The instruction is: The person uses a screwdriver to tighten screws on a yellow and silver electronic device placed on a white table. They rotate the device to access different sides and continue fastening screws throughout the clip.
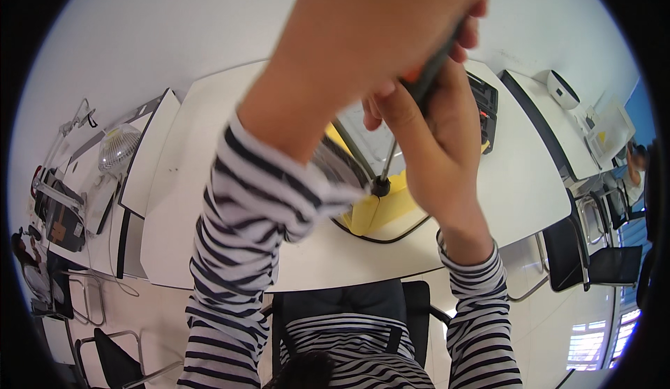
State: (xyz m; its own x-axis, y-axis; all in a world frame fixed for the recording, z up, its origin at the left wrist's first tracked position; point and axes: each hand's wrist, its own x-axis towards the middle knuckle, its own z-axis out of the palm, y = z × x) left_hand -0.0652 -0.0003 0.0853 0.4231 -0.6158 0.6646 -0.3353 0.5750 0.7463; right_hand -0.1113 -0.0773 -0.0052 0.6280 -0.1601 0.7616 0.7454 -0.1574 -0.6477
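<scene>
A screwdriver with a black and orange handle slants down between my two hands. My left hand is wrapped over the upper handle, its fingers curling round the far side; part of it runs past the top edge. Lower down, my right hand surrounds the handle's lower end, its thumb along it. The metal shaft reaches down to a black round fitting at the corner of a yellow-framed device with a flat pale panel. My left forearm and sleeve hide much of that device. A black cable curves along its near side.
An opened black tool case lies beyond my right hand on the white table. A ribbed clear lampshade and a jointed desk lamp stand at left. Chairs flank the table; people sit at both far sides.
</scene>
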